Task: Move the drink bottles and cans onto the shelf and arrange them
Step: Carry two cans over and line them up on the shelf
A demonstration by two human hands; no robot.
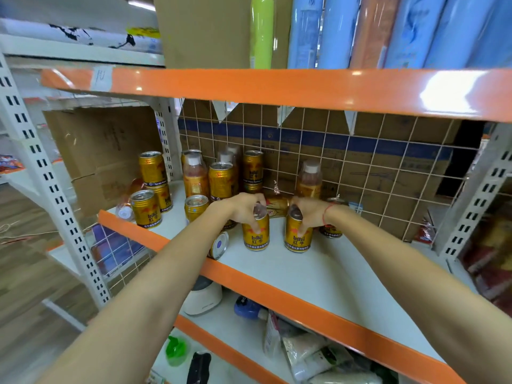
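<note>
White shelf (pixel 318 275): hands gripping upright cans, left (pixel 243 207), right (pixel 309 213); toppled can (pixel 219 245) beside (bottles behind).

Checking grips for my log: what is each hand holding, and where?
Left hand grips a gold can by its top rim; right hand grips another gold can likewise. Both stand on the shelf.

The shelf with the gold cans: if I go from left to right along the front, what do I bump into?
Gold can near the left edge → can lying on its side → can under the left hand → can under the right hand. The cans and bottles further back overlap too much to order.
</note>
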